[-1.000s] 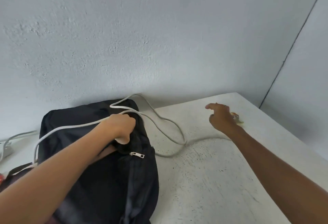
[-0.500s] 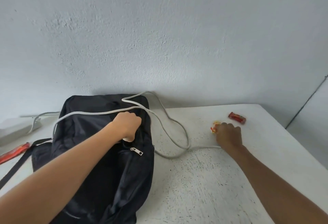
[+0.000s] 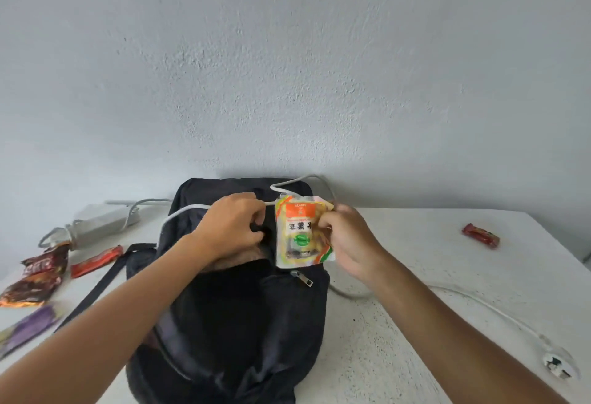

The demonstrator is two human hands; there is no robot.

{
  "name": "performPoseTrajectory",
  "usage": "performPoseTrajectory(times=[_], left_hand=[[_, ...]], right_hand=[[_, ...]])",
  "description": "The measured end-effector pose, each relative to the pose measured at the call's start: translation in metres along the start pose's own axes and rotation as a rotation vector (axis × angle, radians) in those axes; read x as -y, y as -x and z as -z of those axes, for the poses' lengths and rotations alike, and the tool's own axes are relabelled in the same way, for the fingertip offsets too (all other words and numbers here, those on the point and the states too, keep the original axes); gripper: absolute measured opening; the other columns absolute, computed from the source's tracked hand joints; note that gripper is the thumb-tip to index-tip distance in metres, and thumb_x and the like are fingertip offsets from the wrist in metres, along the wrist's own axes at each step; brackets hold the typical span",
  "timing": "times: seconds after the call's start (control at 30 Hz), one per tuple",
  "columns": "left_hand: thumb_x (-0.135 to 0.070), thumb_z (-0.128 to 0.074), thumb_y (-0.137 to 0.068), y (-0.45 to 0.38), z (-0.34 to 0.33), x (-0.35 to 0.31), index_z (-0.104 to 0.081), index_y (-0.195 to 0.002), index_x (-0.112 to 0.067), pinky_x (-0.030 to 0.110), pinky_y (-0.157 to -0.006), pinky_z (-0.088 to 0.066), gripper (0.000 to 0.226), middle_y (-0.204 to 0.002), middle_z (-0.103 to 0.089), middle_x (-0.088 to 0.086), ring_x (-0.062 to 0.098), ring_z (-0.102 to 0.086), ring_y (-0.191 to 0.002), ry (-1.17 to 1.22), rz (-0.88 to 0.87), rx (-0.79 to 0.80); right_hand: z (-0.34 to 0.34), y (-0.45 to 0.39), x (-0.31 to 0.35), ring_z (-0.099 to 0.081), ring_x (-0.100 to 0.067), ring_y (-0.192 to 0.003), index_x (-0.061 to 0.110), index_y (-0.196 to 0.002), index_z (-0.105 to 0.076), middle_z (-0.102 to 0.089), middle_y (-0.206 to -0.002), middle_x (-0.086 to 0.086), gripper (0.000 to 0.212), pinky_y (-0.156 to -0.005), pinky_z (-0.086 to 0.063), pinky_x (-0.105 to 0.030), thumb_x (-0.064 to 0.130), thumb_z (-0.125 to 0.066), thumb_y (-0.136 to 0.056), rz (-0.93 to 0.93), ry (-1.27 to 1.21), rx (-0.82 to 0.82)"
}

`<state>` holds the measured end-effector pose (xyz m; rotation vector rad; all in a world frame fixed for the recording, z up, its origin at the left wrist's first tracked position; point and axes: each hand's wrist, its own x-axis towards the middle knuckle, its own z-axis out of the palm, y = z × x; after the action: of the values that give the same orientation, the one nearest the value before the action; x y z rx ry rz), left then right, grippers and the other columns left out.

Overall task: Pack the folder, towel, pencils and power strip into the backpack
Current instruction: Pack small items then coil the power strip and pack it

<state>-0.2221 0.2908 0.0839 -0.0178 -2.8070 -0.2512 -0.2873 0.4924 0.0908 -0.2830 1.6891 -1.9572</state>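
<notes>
A black backpack [image 3: 230,314] lies on the white table [image 3: 431,263], its top opening toward the wall. My left hand [image 3: 232,227] grips the edge of that opening. My right hand [image 3: 347,243] holds a small orange, yellow and green snack packet [image 3: 299,231] upright right over the opening. The white power strip [image 3: 102,223] lies at the back left; its white cable [image 3: 188,211] runs over the backpack's top, down the right side, and ends in a plug [image 3: 558,367] at the front right.
Snack wrappers lie left of the backpack: a red bar [image 3: 96,261], dark red packets [image 3: 38,279] and a purple packet [image 3: 30,328]. Another red bar [image 3: 480,235] sits at the far right. A grey wall stands just behind the table.
My right hand picked the snack packet up from the table on the right and carried it left to the backpack's opening. The view swung left, showing the wrappers and power strip.
</notes>
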Motion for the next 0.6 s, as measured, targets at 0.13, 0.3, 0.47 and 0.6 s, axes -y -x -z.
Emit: performPoseTrajectory(times=[0.13,0.3,0.47,0.6], left_hand=[[-0.029,-0.073,-0.056,0.011,0.037,0.027,-0.055,-0.063,-0.027,0.032,-0.061,-0.049,0.019,-0.065,-0.057,-0.011,0.008,-0.055,-0.063,0.09,0.135,0.343],[0.0,-0.075,-0.069,-0.001,0.069,0.041,-0.06,-0.061,-0.013,0.025,-0.048,-0.05,0.021,-0.055,-0.06,-0.002,0.011,-0.06,-0.047,0.356,0.16,0.376],[-0.005,-0.077,-0.066,-0.019,0.104,0.037,-0.065,-0.064,-0.009,0.022,-0.048,-0.049,0.013,-0.055,-0.064,0.001,0.012,-0.06,-0.044,0.276,0.014,0.231],[-0.011,-0.072,-0.067,-0.018,0.114,0.027,-0.066,-0.062,-0.015,0.021,-0.053,-0.044,0.009,-0.057,-0.061,-0.007,0.009,-0.057,-0.055,0.161,-0.102,0.139]], right_hand=[[-0.028,0.006,0.004,-0.064,-0.027,-0.083,0.004,-0.105,-0.066,-0.066,-0.092,-0.013,0.04,-0.074,-0.053,-0.039,-0.004,-0.039,-0.076,-0.186,-0.455,0.279],[-0.072,0.022,-0.011,-0.065,-0.026,-0.087,0.006,-0.094,-0.069,-0.067,-0.089,-0.012,0.034,-0.076,-0.055,-0.036,-0.005,-0.065,-0.063,0.283,-0.075,0.278],[-0.101,0.023,-0.049,-0.055,-0.02,-0.081,0.01,-0.087,-0.068,-0.059,-0.089,-0.004,0.018,-0.066,-0.049,-0.03,0.002,-0.057,-0.074,1.218,1.326,0.136],[-0.127,0.002,-0.051,-0.055,-0.027,-0.064,0.013,-0.072,-0.064,-0.059,-0.078,-0.009,0.015,-0.051,-0.043,-0.032,0.012,-0.05,-0.075,1.04,1.664,-0.209]])
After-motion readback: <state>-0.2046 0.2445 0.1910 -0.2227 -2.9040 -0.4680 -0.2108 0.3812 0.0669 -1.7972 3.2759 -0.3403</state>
